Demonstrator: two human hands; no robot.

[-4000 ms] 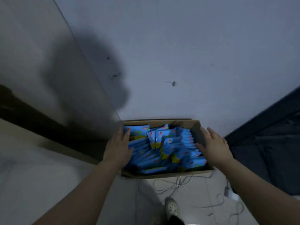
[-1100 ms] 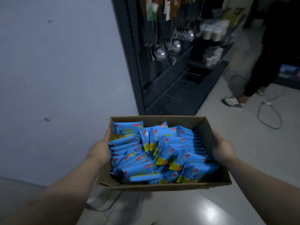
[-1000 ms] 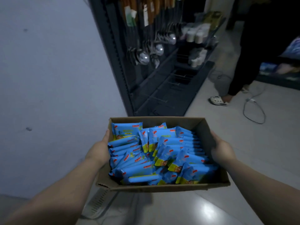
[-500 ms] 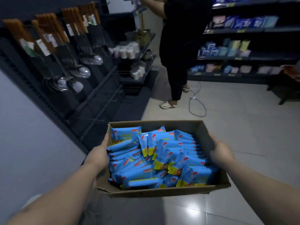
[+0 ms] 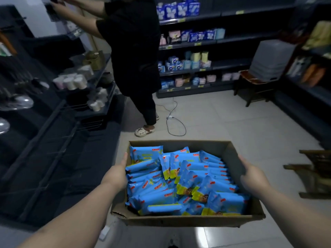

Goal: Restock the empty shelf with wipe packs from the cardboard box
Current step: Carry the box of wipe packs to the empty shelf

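Head view — a cardboard box (image 5: 179, 220) of wipe packs (image 5: 157, 199) is carried above the tiled floor (image 5: 223, 119), beside a dark shelf (image 5: 53, 158) on the left.
The box opens upward, its long axis across the view. Most blue packs lie lengthwise the same way, with a few in the middle tilted on end. The left hand (image 5: 116, 176) and right hand (image 5: 254, 178) each clamp a short side wall — thumbs at the rim, fingers hidden. Another person (image 5: 136, 51) stands ahead.

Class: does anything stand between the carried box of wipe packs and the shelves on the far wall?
Yes. Beyond the cardboard box, a person in black stands in the aisle, left of centre, and a cable lies on the floor before the far shelves.
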